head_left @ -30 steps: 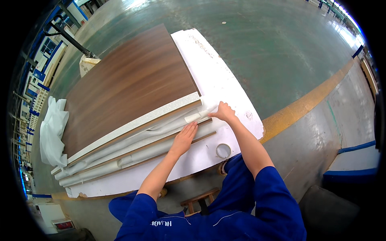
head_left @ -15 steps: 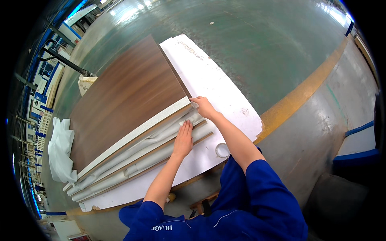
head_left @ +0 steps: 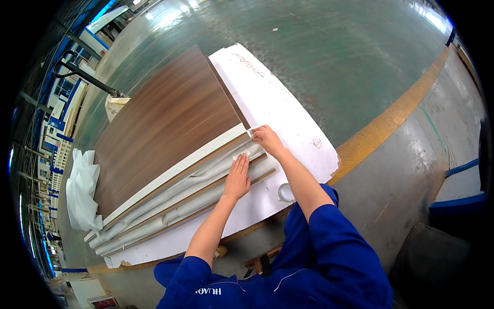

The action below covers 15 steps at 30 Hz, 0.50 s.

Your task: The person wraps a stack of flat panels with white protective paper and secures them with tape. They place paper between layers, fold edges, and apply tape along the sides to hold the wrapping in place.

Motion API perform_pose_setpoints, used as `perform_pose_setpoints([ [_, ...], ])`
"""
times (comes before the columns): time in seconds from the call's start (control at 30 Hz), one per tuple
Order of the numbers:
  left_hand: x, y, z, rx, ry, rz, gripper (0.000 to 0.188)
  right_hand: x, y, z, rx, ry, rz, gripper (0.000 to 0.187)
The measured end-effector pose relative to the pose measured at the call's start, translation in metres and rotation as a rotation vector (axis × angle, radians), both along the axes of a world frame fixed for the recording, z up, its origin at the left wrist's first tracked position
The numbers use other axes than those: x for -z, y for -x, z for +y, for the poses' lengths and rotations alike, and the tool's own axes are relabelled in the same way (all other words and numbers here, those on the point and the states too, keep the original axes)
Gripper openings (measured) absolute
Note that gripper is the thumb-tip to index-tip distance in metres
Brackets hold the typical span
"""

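A brown wood-grain panel (head_left: 164, 123) lies on top of a stack, with a pale strip (head_left: 180, 172) along its near edge. Below that edge, white foam wrapping (head_left: 180, 208) shows between the layers. My left hand (head_left: 238, 177) rests flat on the wrapping, fingers stretched out toward the panel. At the panel's near right corner, my right hand (head_left: 267, 138) pinches a bit of white wrapping film (head_left: 251, 133) between thumb and fingers. A roll of tape (head_left: 285, 192) lies on the white board to the right of the stack.
The stack sits on a large white board (head_left: 278, 105) with chipped edges. Crumpled white foam sheet (head_left: 82, 190) hangs at the panel's left end. Behind it stands a pallet-jack handle (head_left: 87, 77). A yellow line (head_left: 386, 139) crosses the floor at right.
My right hand has shifted slightly at the corner, and more of the white film shows at its fingertips. The left hand stays flat on the wrapping. The view has shifted a little.
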State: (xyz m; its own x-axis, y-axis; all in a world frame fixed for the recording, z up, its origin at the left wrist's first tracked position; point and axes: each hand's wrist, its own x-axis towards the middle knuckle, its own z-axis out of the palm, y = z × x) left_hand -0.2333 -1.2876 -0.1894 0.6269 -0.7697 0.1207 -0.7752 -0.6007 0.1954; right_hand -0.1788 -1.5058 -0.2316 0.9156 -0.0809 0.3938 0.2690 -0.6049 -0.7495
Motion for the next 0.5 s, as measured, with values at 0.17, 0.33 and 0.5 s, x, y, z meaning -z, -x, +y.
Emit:
perform_pose_setpoints([
  [0.17,-0.001,-0.001,0.003,-0.004,-0.003,0.002,0.078,-0.010,0.004,0.002,0.022,0.096,0.017,0.009],
  [0.33,-0.005,-0.004,0.009,0.017,0.009,0.027,0.077,-0.017,0.006,0.001,0.084,0.164,0.031,0.009],
  [0.5,0.002,0.002,0.013,-0.052,-0.008,-0.011,0.075,-0.012,0.008,0.000,0.105,0.190,-0.035,0.011],
])
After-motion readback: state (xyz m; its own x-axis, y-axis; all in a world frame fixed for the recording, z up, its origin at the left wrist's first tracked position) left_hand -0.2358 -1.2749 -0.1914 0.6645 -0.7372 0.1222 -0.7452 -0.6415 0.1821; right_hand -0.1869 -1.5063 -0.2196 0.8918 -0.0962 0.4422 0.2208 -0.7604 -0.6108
